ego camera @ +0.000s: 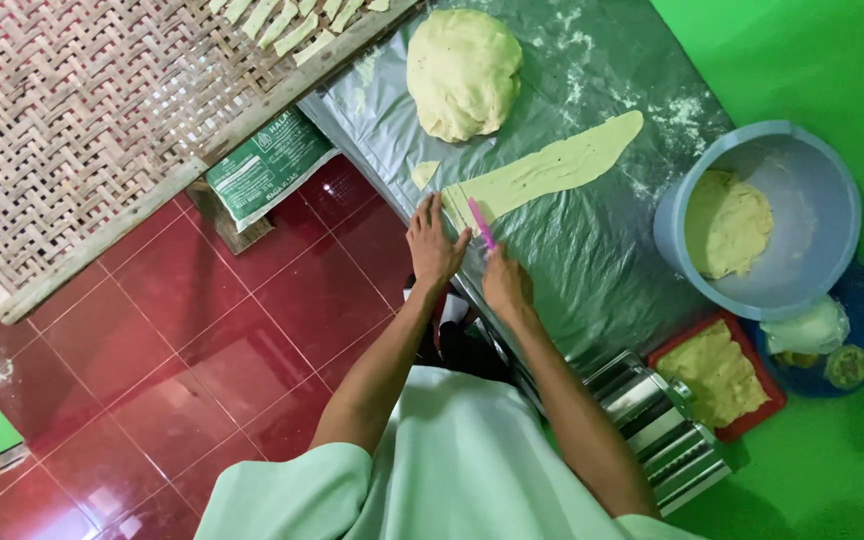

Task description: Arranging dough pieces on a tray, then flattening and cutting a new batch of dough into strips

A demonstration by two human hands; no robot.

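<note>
A long flat strip of pale yellow dough (552,168) lies on a table covered with clear plastic sheet (592,260). My left hand (434,243) presses flat on the strip's near end. My right hand (504,283) grips a pink knife (481,226) whose blade rests across the strip beside my left fingers. A small cut scrap of dough (424,173) lies just beyond the strip's end. A big round lump of dough (463,72) sits further along the table.
A blue plastic bowl (802,170) holds more dough. A red tray (767,395) with dough and a metal pasta roller (667,430) sit near me. A woven bamboo tray (82,110) carries cut dough strips (292,25). Red tile floor (182,330) lies below.
</note>
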